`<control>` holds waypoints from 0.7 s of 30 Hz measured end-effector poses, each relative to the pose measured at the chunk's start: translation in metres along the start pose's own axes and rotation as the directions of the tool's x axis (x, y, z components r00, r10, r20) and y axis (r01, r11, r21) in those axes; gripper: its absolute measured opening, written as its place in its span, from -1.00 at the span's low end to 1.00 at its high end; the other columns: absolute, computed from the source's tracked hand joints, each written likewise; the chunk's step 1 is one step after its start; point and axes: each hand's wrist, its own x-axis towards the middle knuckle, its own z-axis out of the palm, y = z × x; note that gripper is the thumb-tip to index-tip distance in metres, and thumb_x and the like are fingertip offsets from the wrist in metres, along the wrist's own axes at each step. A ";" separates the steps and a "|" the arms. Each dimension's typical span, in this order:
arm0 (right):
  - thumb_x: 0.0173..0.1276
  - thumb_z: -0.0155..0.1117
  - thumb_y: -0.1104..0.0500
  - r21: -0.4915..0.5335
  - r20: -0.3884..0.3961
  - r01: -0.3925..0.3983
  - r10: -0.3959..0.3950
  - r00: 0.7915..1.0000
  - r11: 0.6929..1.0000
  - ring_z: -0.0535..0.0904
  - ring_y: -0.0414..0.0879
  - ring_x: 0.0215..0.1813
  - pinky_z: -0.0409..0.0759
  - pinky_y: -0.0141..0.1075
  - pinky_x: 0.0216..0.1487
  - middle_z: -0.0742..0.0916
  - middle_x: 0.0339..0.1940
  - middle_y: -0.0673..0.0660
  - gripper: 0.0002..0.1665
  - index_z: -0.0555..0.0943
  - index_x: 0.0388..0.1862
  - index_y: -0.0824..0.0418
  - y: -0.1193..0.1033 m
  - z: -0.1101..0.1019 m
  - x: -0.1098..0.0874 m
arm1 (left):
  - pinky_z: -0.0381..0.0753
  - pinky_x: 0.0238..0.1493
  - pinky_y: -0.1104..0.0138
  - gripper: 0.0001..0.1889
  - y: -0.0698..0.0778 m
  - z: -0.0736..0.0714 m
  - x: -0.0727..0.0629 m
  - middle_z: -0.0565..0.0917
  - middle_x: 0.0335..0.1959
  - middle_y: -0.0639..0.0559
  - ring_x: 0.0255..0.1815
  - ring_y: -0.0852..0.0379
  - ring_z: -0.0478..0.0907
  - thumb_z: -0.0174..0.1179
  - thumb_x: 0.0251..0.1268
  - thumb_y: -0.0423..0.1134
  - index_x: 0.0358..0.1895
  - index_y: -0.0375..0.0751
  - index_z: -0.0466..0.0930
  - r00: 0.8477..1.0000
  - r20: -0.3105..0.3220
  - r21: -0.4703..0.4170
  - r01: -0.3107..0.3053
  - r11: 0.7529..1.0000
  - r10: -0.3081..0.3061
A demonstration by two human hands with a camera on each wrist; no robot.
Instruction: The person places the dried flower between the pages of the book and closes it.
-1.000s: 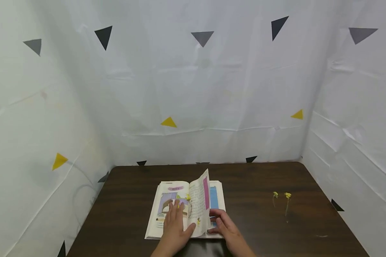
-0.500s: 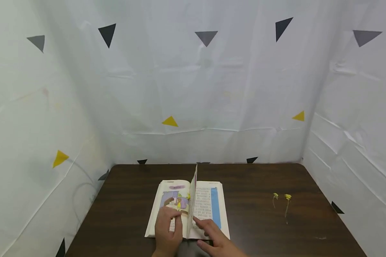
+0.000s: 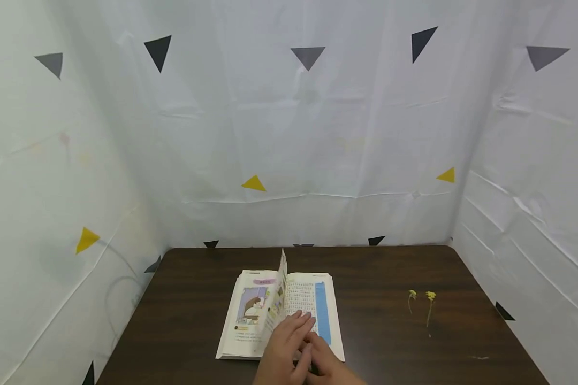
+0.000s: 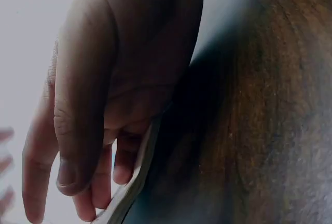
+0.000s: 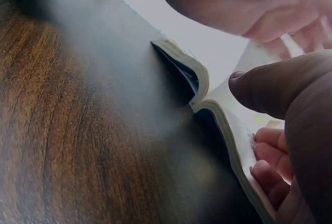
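Head view, book: The open illustrated book point(image 3: 299, 295) lies on the dark wooden table point(image 3: 375, 310), at its near middle part, beneath both hands.
Head view, raised page: One page point(image 3: 280, 291) stands up from the spine and tilts toward the left half.
Head view, left hand: The left hand point(image 3: 284, 345) reaches forward and to the right across the lower middle of the book, back of the hand upward. Its fingers are extended and close together, with the tips over the right half.
Head view, right hand: The right hand point(image 3: 325, 361) enters from the lower right, angled forward and left, partly covered by the left hand. Finger spacing cannot be told here.
Head view, flowers: Two yellow flower sprigs point(image 3: 430, 297) lie on the table at the right, well apart from the hands.
Left wrist view, left hand: The thumb points down, apart from the fingers, which are slightly bent over the edge of the book. Contact with the paper cannot be told.
Right wrist view, right hand: The thumb is extended and separate from the fingers. The fingers are loosely bent at the page surface, clamped on nothing visible.
Right wrist view, left hand: It crosses above the book, blurred.
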 end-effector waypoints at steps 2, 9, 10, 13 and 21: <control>0.56 0.32 0.31 -0.185 -0.017 0.024 -0.028 0.999 0.982 0.40 -0.04 0.50 0.58 -0.14 0.36 0.47 0.50 0.32 -0.21 0.29 0.68 0.39 -0.001 -0.001 -0.002 | 0.67 0.31 -0.19 -0.52 0.001 -0.001 -0.002 0.74 0.34 -0.09 0.40 -0.23 0.67 0.28 0.51 -0.24 0.44 -0.15 0.64 0.987 0.057 0.061 0.144 0.988 -0.148; 0.63 0.33 0.17 -0.213 -0.017 -0.165 0.166 0.986 0.963 0.44 -0.05 0.41 0.56 -0.12 0.34 0.54 0.40 0.17 -0.41 0.48 0.57 0.11 -0.014 -0.003 -0.003 | 0.06 0.57 -0.55 -0.45 -0.007 -0.002 -0.007 0.56 0.56 -0.14 0.73 -0.30 0.27 -0.08 0.80 0.13 0.51 -0.11 0.58 0.693 0.363 0.207 0.591 0.779 -0.623; 0.63 0.32 0.16 -0.202 -0.012 -0.190 0.191 0.981 0.961 0.44 -0.06 0.41 0.55 -0.11 0.34 0.55 0.40 0.18 -0.44 0.51 0.55 0.08 -0.017 -0.003 -0.002 | -0.03 0.60 -0.55 -0.39 -0.009 -0.002 -0.008 0.50 0.62 -0.15 0.77 -0.29 0.18 -0.17 0.81 0.21 0.54 -0.09 0.55 0.640 0.403 0.237 0.617 0.750 -0.654; 0.66 0.30 0.15 -0.178 -0.001 -0.217 0.220 0.976 0.960 0.45 -0.07 0.39 0.54 -0.14 0.35 0.57 0.37 0.19 -0.56 0.56 0.44 0.00 -0.018 -0.004 0.000 | -0.13 0.62 -0.54 -0.34 -0.011 0.000 -0.011 0.38 0.71 -0.11 0.83 -0.23 0.03 -0.22 0.78 0.29 0.60 -0.01 0.49 0.587 0.440 0.285 0.627 0.725 -0.680; 0.67 0.29 0.13 -0.137 0.028 -0.253 0.259 0.965 0.958 0.47 -0.07 0.38 0.58 -0.15 0.34 0.59 0.36 0.16 -0.61 0.60 0.40 -0.02 -0.018 -0.005 -0.002 | -0.14 0.61 -0.54 -0.35 -0.007 -0.001 -0.014 0.39 0.70 -0.14 0.81 -0.27 0.07 -0.15 0.76 0.28 0.59 -0.02 0.50 0.601 0.425 0.265 0.632 0.728 -0.677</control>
